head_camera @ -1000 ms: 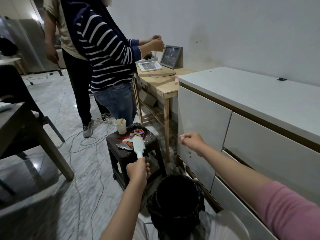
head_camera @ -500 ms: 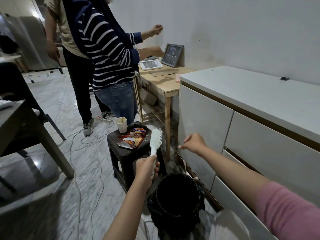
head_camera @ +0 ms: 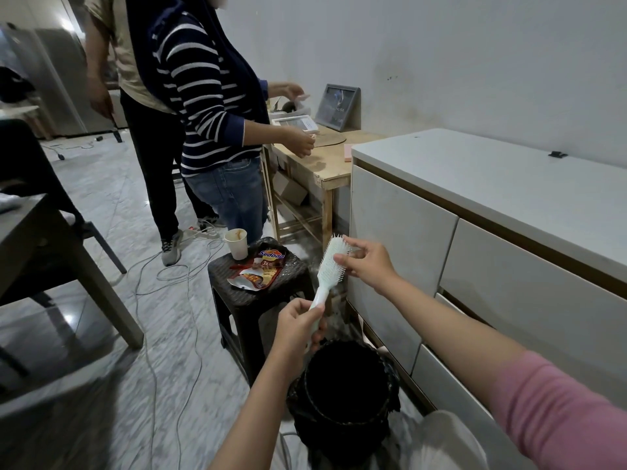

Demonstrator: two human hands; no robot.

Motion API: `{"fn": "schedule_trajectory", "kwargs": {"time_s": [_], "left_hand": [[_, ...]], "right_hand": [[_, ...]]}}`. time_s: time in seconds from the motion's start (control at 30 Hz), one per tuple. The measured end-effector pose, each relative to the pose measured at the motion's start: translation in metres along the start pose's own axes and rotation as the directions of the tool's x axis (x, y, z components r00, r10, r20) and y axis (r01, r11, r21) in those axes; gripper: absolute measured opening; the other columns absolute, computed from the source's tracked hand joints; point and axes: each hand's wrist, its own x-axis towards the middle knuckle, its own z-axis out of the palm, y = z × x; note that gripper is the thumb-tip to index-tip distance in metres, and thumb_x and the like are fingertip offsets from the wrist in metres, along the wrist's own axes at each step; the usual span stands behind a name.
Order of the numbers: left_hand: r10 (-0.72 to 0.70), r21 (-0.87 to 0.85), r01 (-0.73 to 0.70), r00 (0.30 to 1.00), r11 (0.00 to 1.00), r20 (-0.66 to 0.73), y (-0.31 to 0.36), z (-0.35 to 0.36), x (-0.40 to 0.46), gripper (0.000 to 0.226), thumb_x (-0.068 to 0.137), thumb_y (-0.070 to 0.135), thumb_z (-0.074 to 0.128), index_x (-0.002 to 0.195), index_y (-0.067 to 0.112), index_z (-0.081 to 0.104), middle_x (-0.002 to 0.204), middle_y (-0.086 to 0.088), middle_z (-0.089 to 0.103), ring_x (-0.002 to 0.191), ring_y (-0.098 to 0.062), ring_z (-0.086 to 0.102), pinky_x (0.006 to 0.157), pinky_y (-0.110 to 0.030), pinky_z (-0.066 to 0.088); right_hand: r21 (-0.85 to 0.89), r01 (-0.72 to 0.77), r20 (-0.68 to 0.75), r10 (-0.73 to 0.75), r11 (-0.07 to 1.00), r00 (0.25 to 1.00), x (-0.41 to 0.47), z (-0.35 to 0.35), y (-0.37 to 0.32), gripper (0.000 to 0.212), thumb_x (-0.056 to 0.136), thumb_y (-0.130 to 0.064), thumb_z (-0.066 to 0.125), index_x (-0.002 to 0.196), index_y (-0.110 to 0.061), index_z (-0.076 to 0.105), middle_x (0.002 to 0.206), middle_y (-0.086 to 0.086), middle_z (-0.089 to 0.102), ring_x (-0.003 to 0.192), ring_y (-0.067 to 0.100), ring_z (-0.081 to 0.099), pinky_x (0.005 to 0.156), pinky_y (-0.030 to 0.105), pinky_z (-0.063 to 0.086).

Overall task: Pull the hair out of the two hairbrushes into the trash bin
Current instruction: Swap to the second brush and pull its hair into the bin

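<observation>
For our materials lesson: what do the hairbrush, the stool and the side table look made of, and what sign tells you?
Hairbrush: pale mint plastic, smooth and slightly glossy, with moulded bristles.
Stool: probably dark moulded plastic; its top shows a woven, wicker-like texture.
Side table: light unfinished-looking wood, with visible grain and plain square legs.

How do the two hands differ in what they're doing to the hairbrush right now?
The left hand grips the hairbrush by its handle, low, just above the trash bin; the right hand is higher, fingertips pinching at the bristles. The left is wrapped round the handle; the right's fingers reach in from the side. Both touch the same brush.
</observation>
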Motion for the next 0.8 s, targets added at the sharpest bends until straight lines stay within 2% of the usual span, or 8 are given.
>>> {"fn": "schedule_trajectory", "kwargs": {"time_s": [0.07,0.17,0.3,0.4,0.53,0.63,0.77,0.8], "left_hand": [[0.085,0.068,-0.081,0.995,0.994,-0.050,-0.002,0.002,0.000,0.012,0.092,0.011,0.059,0.084,0.008,0.050,0.058,-0.006,0.054,0.037,-0.011,0.040,0.036,-0.020,0.027],[0.224,0.214,-0.196,0.968,0.957,-0.114,-0.007,0.004,0.002,0.015,0.091,0.011,0.060,0.080,0.008,0.051,0.059,-0.007,0.055,0.039,-0.012,0.043,0.035,-0.021,0.031],[0.344,0.424,-0.247,0.924,0.871,-0.166,-0.012,0.006,0.003,0.017,0.087,0.018,0.063,0.074,0.013,0.052,0.065,-0.005,0.059,0.047,-0.012,0.048,0.041,-0.019,0.037],[0.390,0.500,-0.266,0.906,0.824,-0.161,-0.011,0.005,0.001,0.018,0.087,0.019,0.063,0.074,0.014,0.051,0.065,-0.001,0.057,0.047,-0.009,0.047,0.040,-0.013,0.035],[0.385,0.558,-0.246,0.912,0.793,-0.144,-0.011,0.003,0.001,0.018,0.088,0.018,0.062,0.075,0.014,0.050,0.064,0.001,0.055,0.047,-0.008,0.045,0.038,-0.010,0.032],[0.374,0.593,-0.215,0.914,0.776,-0.158,-0.013,0.005,0.001,0.015,0.088,0.018,0.061,0.079,0.012,0.051,0.065,0.001,0.056,0.048,-0.008,0.046,0.039,-0.010,0.034],[0.372,0.640,-0.189,0.914,0.745,-0.163,-0.013,0.009,-0.001,0.015,0.088,0.018,0.060,0.080,0.011,0.049,0.069,-0.002,0.057,0.050,-0.008,0.046,0.040,-0.012,0.031],[0.373,0.656,-0.183,0.914,0.732,-0.161,-0.012,0.010,-0.001,0.015,0.087,0.018,0.060,0.081,0.011,0.049,0.070,-0.002,0.058,0.051,-0.008,0.047,0.042,-0.016,0.032]], "right_hand": [[-0.031,-0.008,-0.048,0.006,0.999,0.999,0.001,0.004,-0.001,0.058,0.069,-0.021,0.082,0.123,-0.011,0.062,0.081,0.006,0.069,0.088,0.023,0.067,0.088,0.052,0.054],[-0.067,-0.047,-0.156,0.036,0.997,0.987,0.004,0.010,-0.006,0.046,0.067,-0.019,0.084,0.109,-0.007,0.070,0.099,0.011,0.073,0.094,0.023,0.069,0.089,0.045,0.055],[-0.044,-0.149,-0.236,0.135,0.988,0.962,0.006,0.015,-0.018,0.016,0.064,-0.010,0.084,0.076,-0.012,0.075,0.089,0.010,0.074,0.087,0.023,0.070,0.087,0.041,0.057],[-0.021,-0.211,-0.257,0.198,0.977,0.946,0.009,0.016,-0.020,0.023,0.063,-0.006,0.084,0.058,-0.021,0.068,0.084,0.009,0.073,0.087,0.024,0.070,0.084,0.042,0.058],[-0.102,-0.209,-0.276,0.175,0.972,0.945,0.006,0.017,-0.020,0.017,0.067,-0.006,0.082,0.060,-0.016,0.070,0.080,0.008,0.072,0.086,0.024,0.070,0.085,0.040,0.058],[-0.229,-0.148,-0.261,0.086,0.962,0.962,-0.001,0.016,-0.021,0.003,0.072,-0.005,0.076,0.075,-0.007,0.075,0.086,0.009,0.072,0.089,0.020,0.067,0.083,0.026,0.051],[-0.390,-0.095,-0.221,0.007,0.916,0.975,-0.008,0.014,-0.023,0.011,0.076,0.000,0.064,0.078,-0.003,0.074,0.088,0.011,0.072,0.088,0.021,0.066,0.071,0.020,0.042],[-0.426,-0.081,-0.209,-0.011,0.901,0.978,-0.009,0.014,-0.023,0.013,0.075,0.001,0.061,0.076,-0.002,0.073,0.085,0.012,0.072,0.086,0.023,0.066,0.068,0.021,0.041]]}}
